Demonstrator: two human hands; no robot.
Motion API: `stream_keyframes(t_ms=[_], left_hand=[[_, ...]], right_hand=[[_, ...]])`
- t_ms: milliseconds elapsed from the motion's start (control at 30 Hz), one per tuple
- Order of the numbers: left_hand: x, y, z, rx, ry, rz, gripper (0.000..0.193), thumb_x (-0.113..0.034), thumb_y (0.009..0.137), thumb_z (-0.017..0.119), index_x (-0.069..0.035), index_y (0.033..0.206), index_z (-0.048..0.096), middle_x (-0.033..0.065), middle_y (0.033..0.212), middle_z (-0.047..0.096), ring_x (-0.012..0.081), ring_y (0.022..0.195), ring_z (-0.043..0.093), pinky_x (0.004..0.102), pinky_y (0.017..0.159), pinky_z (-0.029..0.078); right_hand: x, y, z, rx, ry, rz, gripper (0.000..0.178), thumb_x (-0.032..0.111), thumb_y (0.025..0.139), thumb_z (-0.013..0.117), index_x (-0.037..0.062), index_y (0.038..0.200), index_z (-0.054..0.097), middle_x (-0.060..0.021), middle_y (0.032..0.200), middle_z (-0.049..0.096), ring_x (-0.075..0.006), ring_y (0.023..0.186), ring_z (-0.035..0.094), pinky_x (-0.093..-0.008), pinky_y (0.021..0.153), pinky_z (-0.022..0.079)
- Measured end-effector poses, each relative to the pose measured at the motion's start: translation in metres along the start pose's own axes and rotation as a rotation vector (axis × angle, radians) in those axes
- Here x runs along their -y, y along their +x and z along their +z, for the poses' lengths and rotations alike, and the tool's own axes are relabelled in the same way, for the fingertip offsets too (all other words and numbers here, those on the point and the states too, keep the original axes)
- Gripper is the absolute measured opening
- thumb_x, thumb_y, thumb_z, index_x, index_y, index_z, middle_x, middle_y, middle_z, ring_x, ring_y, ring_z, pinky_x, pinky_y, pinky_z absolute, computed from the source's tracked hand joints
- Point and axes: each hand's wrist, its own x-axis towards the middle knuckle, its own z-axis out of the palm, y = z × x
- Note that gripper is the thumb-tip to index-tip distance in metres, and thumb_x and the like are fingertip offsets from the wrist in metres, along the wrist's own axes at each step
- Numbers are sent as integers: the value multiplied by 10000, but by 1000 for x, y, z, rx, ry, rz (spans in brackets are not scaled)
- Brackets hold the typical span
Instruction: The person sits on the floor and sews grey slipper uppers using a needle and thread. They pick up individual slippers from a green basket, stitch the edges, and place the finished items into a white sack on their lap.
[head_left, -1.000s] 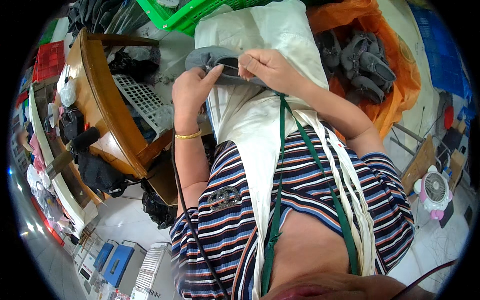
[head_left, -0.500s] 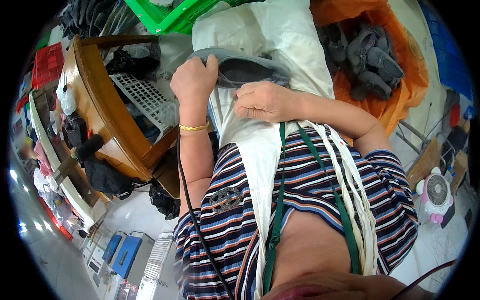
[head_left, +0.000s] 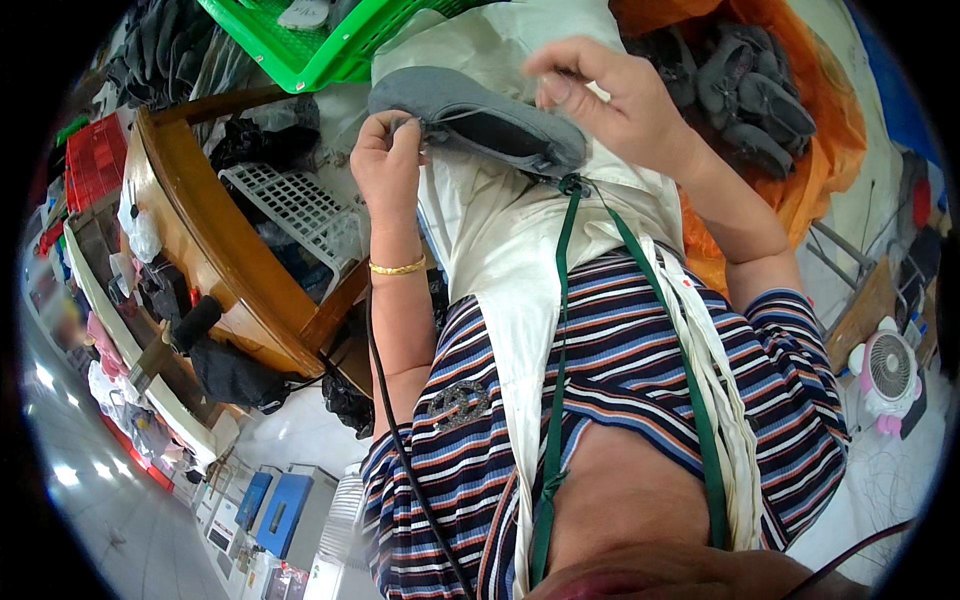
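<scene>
A grey fabric shoe (head_left: 450, 98) lies tilted across my lap on the white apron (head_left: 455, 225), its dark opening facing me. My left hand (head_left: 385, 160) pinches the near rim of the shoe by its left end. A thin pale line, perhaps a thread, runs over the opening from beside those fingers. Raised above the shoe's right end, my right hand (head_left: 625, 110) is apart from it, thumb and fingers drawn together. Whatever is between them is too small and blurred to make out.
Several dark grey shoes (head_left: 755, 95) sit in an orange bag (head_left: 835, 130) at the right. A green crate (head_left: 335, 55) is beyond my lap. To the left stand a wooden table (head_left: 205, 230) and a white plastic basket (head_left: 290, 215). A small fan (head_left: 888, 370) is at far right.
My right hand has lifted from the shoe's near edge, up and to the right. The shoe has tilted, and my left hand has shifted from its top to its near rim.
</scene>
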Motion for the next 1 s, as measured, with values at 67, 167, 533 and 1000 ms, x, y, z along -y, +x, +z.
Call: stream_keyframes(t_ms=[67,167,533,1000], left_hand=[[-2,0,2,-5,-74,-10,69,-63,878,643,-11,920,658,3,760,632,51,612,554,202,519,465],[-5,-3,7,-31,-115,-31,63,-67,881,650,-11,911,653,0,752,629,43,601,540,198,513,455],[6,-8,16,-82,-153,43,81,-95,911,679,-18,929,660,-24,737,612,26,593,522,187,516,443],[9,-5,13,-57,-166,22,76,-95,918,676,-22,932,663,-35,735,599,20,610,514,173,527,432]], right_hand=[[-2,3,4,8,92,115,182,129,1004,560,11,1124,630,-52,894,672,-106,833,645,-222,762,501],[-16,7,19,9,242,188,155,142,985,592,20,1066,643,-51,813,660,-100,777,640,-221,712,508],[-48,31,80,130,-157,210,138,167,897,575,69,967,641,-149,759,655,-323,692,632,-406,639,495],[-54,40,79,259,-263,192,144,122,884,575,38,983,639,-158,822,675,-332,733,656,-376,663,518]])
